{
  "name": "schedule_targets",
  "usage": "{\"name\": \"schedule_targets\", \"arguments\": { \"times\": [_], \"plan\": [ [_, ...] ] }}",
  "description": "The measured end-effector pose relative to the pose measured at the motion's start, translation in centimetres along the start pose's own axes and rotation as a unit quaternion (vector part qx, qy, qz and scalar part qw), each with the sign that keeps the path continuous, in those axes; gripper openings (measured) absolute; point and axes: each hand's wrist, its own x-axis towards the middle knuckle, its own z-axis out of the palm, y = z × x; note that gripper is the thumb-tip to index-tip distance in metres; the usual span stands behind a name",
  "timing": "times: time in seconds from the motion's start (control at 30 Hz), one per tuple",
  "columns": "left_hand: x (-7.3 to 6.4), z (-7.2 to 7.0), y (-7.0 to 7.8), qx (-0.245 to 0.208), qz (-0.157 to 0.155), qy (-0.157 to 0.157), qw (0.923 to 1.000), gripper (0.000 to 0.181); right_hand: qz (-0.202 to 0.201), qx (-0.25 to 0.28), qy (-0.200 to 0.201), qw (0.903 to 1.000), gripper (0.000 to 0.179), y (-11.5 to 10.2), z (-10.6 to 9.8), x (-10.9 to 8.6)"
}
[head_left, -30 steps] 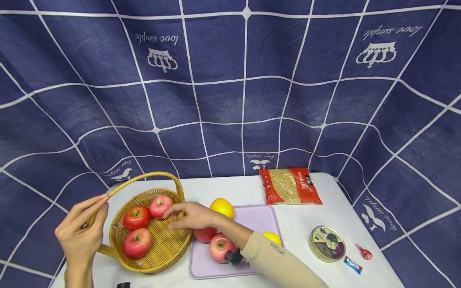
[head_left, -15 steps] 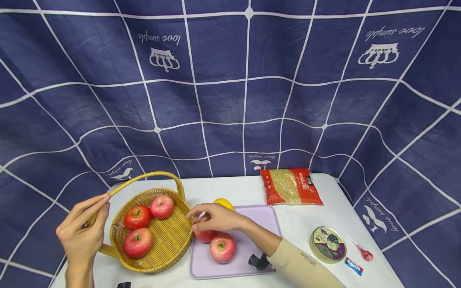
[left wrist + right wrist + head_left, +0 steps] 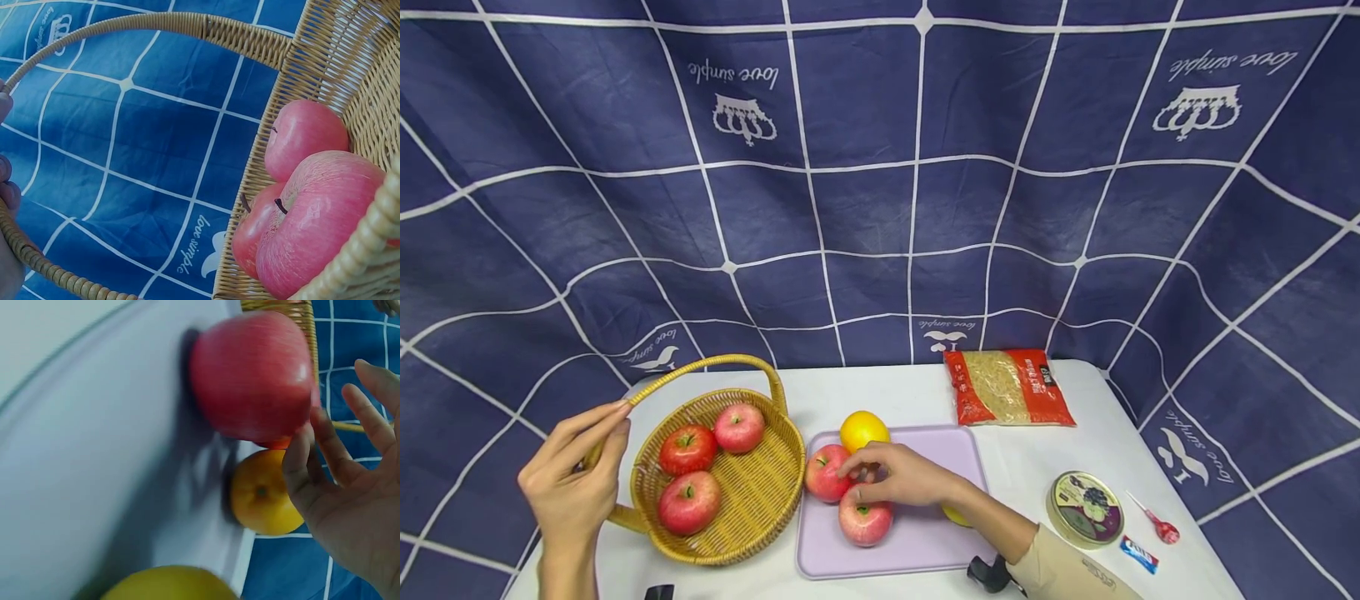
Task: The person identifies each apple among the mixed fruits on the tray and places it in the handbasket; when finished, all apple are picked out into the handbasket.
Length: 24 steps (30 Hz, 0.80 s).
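Note:
My left hand (image 3: 568, 471) grips the arched handle (image 3: 700, 367) of a wicker basket (image 3: 760, 500) at the table's left. Three apples lie in the basket: a deep red apple (image 3: 687, 450), a pink-red apple (image 3: 688, 504) and a pink apple (image 3: 740, 428). My right hand (image 3: 902, 475) hovers over a lilac tray (image 3: 925, 554), its fingers loosely bent near a front apple (image 3: 865, 523) and a rear apple (image 3: 824, 475). In the right wrist view nothing sits in the right hand. An orange (image 3: 863, 430) touches the tray's back left corner; a yellow fruit (image 3: 169, 584) is partly hidden under the right forearm.
A red bag of pale dry food (image 3: 1003, 387) lies at the back. On the right are a round tin (image 3: 1084, 510), a red lollipop (image 3: 1161, 530) and a small blue packet (image 3: 1138, 554). A patterned blue curtain (image 3: 865, 208) stands behind the table.
My right hand has moved right, from inside the basket to above the apples on the tray. My left hand keeps its hold on the handle, and the basket apples stay put.

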Motion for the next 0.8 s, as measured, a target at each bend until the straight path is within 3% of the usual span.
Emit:
{"name": "schedule_targets", "arguments": {
  "times": [0.3,0.8],
  "plan": [
    [0.0,-0.1,-0.1,0.001,-0.001,0.002,1.0,0.006,0.012,-0.04,0.002,0.9991,0.027,1.1,0.6,-1.7],
    [0.0,0.0,0.1,-0.007,0.0,-0.001,1.0,0.006,0.006,-0.037,-0.01,0.9992,0.04,1.9,1.3,-2.2]
  ]
}}
